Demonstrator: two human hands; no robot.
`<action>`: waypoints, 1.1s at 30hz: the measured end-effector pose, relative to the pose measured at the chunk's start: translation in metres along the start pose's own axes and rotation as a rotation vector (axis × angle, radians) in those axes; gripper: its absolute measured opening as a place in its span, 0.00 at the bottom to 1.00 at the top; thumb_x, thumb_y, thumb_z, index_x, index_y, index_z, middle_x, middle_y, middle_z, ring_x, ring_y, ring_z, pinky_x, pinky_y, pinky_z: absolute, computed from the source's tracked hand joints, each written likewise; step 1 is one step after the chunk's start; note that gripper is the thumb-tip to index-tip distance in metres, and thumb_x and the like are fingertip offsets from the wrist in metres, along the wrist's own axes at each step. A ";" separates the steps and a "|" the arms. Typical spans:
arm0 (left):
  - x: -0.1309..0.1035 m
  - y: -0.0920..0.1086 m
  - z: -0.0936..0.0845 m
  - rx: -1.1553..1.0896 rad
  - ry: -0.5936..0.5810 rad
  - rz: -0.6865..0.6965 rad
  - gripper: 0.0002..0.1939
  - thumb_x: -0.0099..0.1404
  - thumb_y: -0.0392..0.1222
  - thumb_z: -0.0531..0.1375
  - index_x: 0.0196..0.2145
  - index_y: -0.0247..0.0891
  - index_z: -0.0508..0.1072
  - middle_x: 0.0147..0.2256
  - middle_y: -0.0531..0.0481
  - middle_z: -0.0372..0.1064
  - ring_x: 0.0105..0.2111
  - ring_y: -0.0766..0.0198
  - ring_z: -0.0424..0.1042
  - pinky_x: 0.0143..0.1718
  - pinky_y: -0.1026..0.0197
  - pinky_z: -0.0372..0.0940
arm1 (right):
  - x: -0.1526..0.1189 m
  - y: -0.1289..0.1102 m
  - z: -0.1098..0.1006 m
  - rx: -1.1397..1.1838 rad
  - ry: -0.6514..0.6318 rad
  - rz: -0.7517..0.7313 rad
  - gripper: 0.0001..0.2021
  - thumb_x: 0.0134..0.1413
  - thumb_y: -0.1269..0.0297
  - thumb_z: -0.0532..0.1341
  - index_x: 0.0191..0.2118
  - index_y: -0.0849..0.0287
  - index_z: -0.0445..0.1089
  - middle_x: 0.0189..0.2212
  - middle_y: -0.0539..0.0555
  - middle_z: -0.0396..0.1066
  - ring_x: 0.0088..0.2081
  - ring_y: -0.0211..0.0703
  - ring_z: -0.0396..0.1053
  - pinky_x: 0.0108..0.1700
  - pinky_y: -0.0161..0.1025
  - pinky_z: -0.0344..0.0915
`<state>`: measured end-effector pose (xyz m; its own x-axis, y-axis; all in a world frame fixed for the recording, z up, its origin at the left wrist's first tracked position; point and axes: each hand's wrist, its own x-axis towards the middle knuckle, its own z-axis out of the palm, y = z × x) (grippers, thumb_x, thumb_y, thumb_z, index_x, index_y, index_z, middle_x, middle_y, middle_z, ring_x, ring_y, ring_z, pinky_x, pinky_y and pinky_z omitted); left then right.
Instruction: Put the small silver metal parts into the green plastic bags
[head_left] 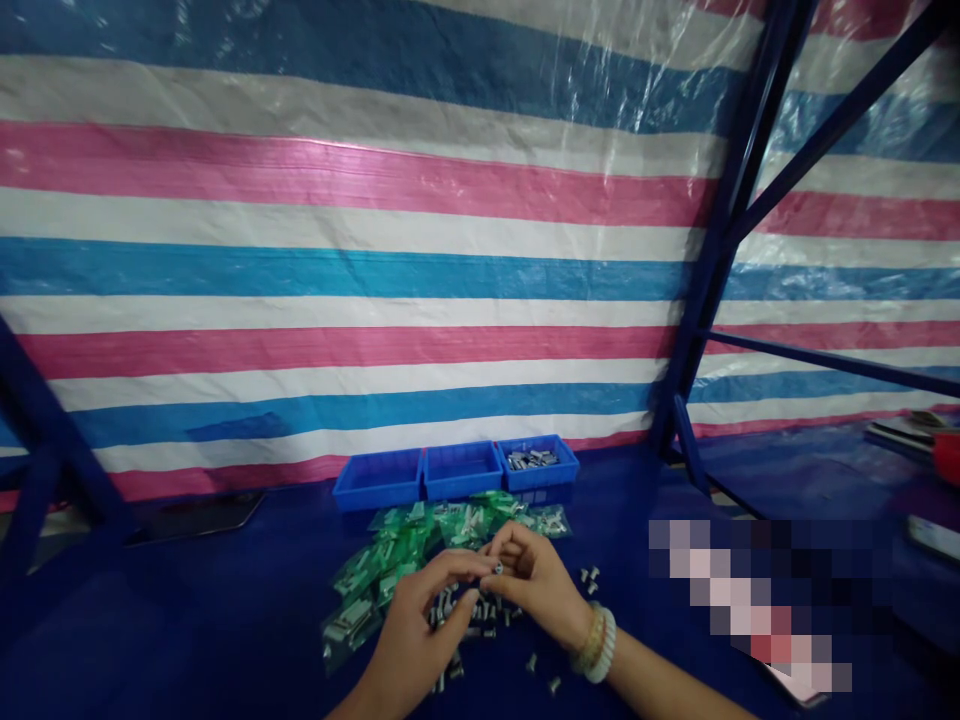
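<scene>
In front of me, my right hand pinches a small silver screw between thumb and bent fingers, its round head facing me. My left hand meets it from the left, its index fingertip against the screw and its thumb curled below. What lies between the left fingers is hidden. Under and around both hands, many loose metal screws are scattered on the dark blue table. Just beyond, a heap of green-and-clear plastic bags holds metal pieces.
Three blue bins stand behind the bags: a left bin, a middle bin and a right bin with metal pieces. A dark flat device lies at left. Blue metal posts and a striped tarp rise behind.
</scene>
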<state>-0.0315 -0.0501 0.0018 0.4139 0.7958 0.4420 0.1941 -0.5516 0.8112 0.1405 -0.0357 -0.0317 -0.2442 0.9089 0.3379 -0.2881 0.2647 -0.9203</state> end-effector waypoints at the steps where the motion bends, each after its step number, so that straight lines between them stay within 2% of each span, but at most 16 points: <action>1: 0.000 0.001 -0.001 0.012 -0.004 0.018 0.08 0.64 0.36 0.55 0.39 0.40 0.73 0.44 0.44 0.75 0.46 0.56 0.73 0.48 0.55 0.69 | 0.001 0.001 -0.002 0.024 -0.014 0.007 0.15 0.45 0.58 0.70 0.32 0.56 0.63 0.32 0.51 0.74 0.34 0.42 0.75 0.37 0.38 0.70; 3: 0.001 0.001 -0.004 0.019 0.013 0.041 0.09 0.64 0.36 0.55 0.40 0.40 0.73 0.45 0.44 0.74 0.47 0.56 0.73 0.49 0.55 0.69 | 0.006 -0.001 -0.009 -0.005 -0.009 -0.026 0.14 0.48 0.58 0.69 0.34 0.56 0.64 0.34 0.52 0.75 0.37 0.43 0.75 0.40 0.40 0.71; 5: 0.002 -0.001 -0.009 0.034 0.038 0.043 0.10 0.65 0.35 0.54 0.41 0.40 0.73 0.45 0.44 0.74 0.47 0.57 0.73 0.49 0.54 0.69 | 0.017 -0.005 -0.024 -0.136 0.042 -0.115 0.11 0.54 0.58 0.65 0.38 0.56 0.65 0.36 0.53 0.76 0.38 0.44 0.75 0.43 0.42 0.71; 7: 0.005 -0.005 -0.015 0.075 0.060 0.028 0.11 0.65 0.35 0.54 0.42 0.41 0.73 0.45 0.45 0.74 0.48 0.57 0.73 0.50 0.53 0.68 | 0.033 -0.013 -0.045 -0.387 0.134 -0.235 0.09 0.61 0.59 0.58 0.44 0.57 0.66 0.36 0.55 0.76 0.36 0.44 0.76 0.42 0.43 0.72; 9: 0.009 -0.010 -0.021 0.135 0.070 -0.005 0.13 0.65 0.35 0.53 0.44 0.42 0.72 0.45 0.46 0.74 0.48 0.57 0.73 0.50 0.52 0.67 | 0.052 -0.022 -0.069 -0.813 0.239 -0.348 0.11 0.64 0.64 0.52 0.48 0.58 0.66 0.37 0.56 0.76 0.37 0.43 0.75 0.41 0.42 0.72; 12: 0.015 -0.017 -0.029 0.249 0.062 -0.034 0.15 0.63 0.33 0.51 0.44 0.43 0.72 0.45 0.46 0.74 0.46 0.57 0.73 0.47 0.53 0.68 | 0.074 -0.032 -0.097 -0.983 0.301 -0.381 0.13 0.58 0.67 0.57 0.48 0.60 0.69 0.43 0.61 0.73 0.46 0.53 0.70 0.51 0.53 0.66; 14: 0.018 -0.020 -0.031 0.340 0.023 -0.045 0.16 0.61 0.32 0.51 0.44 0.42 0.71 0.42 0.46 0.75 0.43 0.57 0.74 0.43 0.54 0.69 | 0.079 -0.034 -0.106 -1.043 0.310 -0.387 0.15 0.55 0.68 0.59 0.49 0.62 0.68 0.46 0.63 0.71 0.50 0.57 0.66 0.55 0.59 0.60; 18: 0.019 -0.022 -0.036 0.524 -0.174 -0.064 0.15 0.58 0.30 0.52 0.40 0.40 0.71 0.34 0.49 0.74 0.35 0.59 0.72 0.38 0.57 0.66 | 0.060 -0.032 -0.094 -1.102 0.260 -0.396 0.15 0.57 0.69 0.57 0.50 0.61 0.68 0.46 0.62 0.71 0.49 0.55 0.66 0.54 0.57 0.61; 21: 0.016 -0.015 -0.045 0.621 -0.341 -0.026 0.14 0.54 0.28 0.52 0.35 0.41 0.71 0.33 0.51 0.72 0.36 0.59 0.70 0.38 0.59 0.62 | 0.036 -0.029 -0.071 -1.110 0.180 -0.422 0.14 0.57 0.71 0.56 0.48 0.57 0.68 0.43 0.58 0.72 0.48 0.52 0.67 0.52 0.53 0.63; 24: 0.012 -0.005 -0.056 0.705 -0.488 -0.022 0.14 0.49 0.29 0.55 0.33 0.41 0.72 0.35 0.52 0.71 0.39 0.57 0.68 0.43 0.57 0.59 | 0.017 -0.027 -0.051 -1.058 0.148 -0.424 0.11 0.58 0.72 0.55 0.45 0.57 0.69 0.39 0.57 0.72 0.45 0.50 0.68 0.48 0.50 0.65; 28: 0.006 0.002 -0.062 0.877 -0.495 -0.074 0.10 0.47 0.32 0.59 0.31 0.40 0.73 0.38 0.49 0.68 0.43 0.51 0.66 0.45 0.51 0.56 | 0.006 -0.024 -0.043 -0.992 0.146 -0.401 0.10 0.57 0.74 0.55 0.41 0.57 0.71 0.36 0.56 0.72 0.42 0.50 0.68 0.46 0.48 0.66; 33: 0.006 0.000 -0.061 0.905 -0.516 -0.040 0.05 0.50 0.31 0.60 0.25 0.39 0.72 0.38 0.48 0.67 0.42 0.52 0.65 0.43 0.53 0.57 | 0.006 -0.024 -0.053 -0.949 0.192 -0.372 0.09 0.58 0.72 0.56 0.41 0.57 0.72 0.35 0.56 0.73 0.41 0.50 0.69 0.44 0.47 0.67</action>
<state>-0.0833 -0.0302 0.0279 0.6811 0.7315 0.0310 0.7220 -0.6780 0.1378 0.1947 -0.0199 -0.0181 -0.1131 0.7321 0.6717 0.5530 0.6081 -0.5696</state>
